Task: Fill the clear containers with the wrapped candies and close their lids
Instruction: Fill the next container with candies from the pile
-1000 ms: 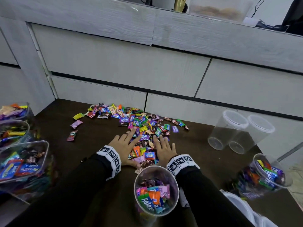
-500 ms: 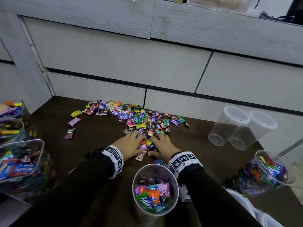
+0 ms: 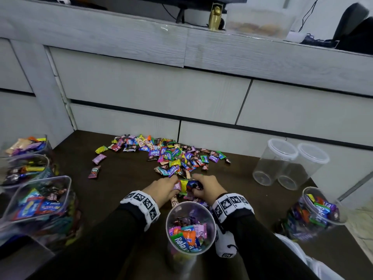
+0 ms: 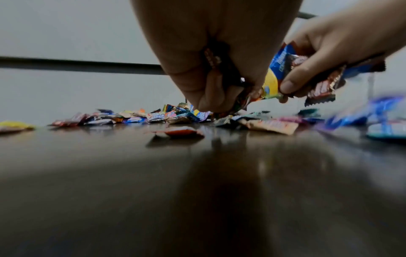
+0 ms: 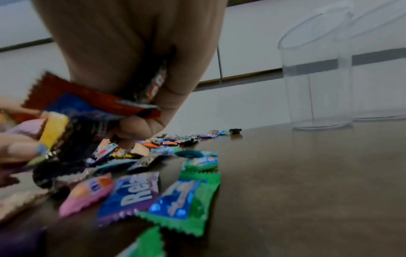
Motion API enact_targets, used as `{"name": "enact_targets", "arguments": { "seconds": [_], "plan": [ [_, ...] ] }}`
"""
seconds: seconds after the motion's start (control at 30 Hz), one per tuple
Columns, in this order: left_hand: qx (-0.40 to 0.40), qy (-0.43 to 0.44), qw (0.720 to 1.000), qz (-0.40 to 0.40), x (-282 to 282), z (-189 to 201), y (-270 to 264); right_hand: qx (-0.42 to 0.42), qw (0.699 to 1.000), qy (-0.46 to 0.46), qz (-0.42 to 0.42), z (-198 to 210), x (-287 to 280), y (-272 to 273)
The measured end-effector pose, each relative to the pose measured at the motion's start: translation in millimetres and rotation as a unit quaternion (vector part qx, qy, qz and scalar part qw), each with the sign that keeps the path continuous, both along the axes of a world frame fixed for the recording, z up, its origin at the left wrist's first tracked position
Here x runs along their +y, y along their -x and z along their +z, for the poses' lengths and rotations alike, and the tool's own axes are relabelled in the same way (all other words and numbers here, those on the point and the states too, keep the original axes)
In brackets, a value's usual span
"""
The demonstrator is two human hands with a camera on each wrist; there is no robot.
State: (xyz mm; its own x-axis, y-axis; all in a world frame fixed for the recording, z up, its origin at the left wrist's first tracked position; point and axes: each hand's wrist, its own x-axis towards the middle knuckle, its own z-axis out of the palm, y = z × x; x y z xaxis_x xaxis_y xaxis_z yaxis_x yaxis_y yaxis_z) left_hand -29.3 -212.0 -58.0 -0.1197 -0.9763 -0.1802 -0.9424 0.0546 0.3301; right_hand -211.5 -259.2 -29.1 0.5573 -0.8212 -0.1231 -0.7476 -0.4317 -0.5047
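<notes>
A heap of wrapped candies lies on the dark table. My left hand and right hand face each other and grip a shared bunch of candies lifted just off the table. The left wrist view shows the left hand curled round wrappers, with the right hand holding blue and brown ones. In the right wrist view the right hand clutches red and blue wrappers. An open clear container, partly filled with candies, stands in front of my wrists.
Two empty lidded clear containers stand at the right, seen close as. A filled open one stands at the right front. Several filled containers stand at the left edge. Grey drawer fronts close off the back.
The hands were flat on the pile a second ago; they have drawn together and toward me, curling round a bunch of candies and raising it off the table.
</notes>
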Motion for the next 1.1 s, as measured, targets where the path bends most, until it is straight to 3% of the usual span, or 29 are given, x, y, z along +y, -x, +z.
{"name": "enact_targets", "arguments": {
  "seconds": [0.23,0.37,0.8,0.97,1.1],
  "plan": [
    [0.092,0.012,0.993,0.079,24,28,-5,-0.042,0.997,0.025,-0.062,25,10,35],
    [0.134,0.061,0.984,0.096,37,55,-8,-0.070,0.992,0.060,-0.083,43,19,51],
    [0.218,0.208,0.953,0.006,86,137,31,-0.148,0.978,0.141,-0.034,98,61,50],
    [0.235,0.170,0.956,-0.044,111,138,49,-0.159,0.974,0.158,-0.012,103,70,46],
    [0.187,0.140,0.970,-0.073,122,134,48,-0.163,0.976,0.145,0.000,102,72,46]
  ]
}}
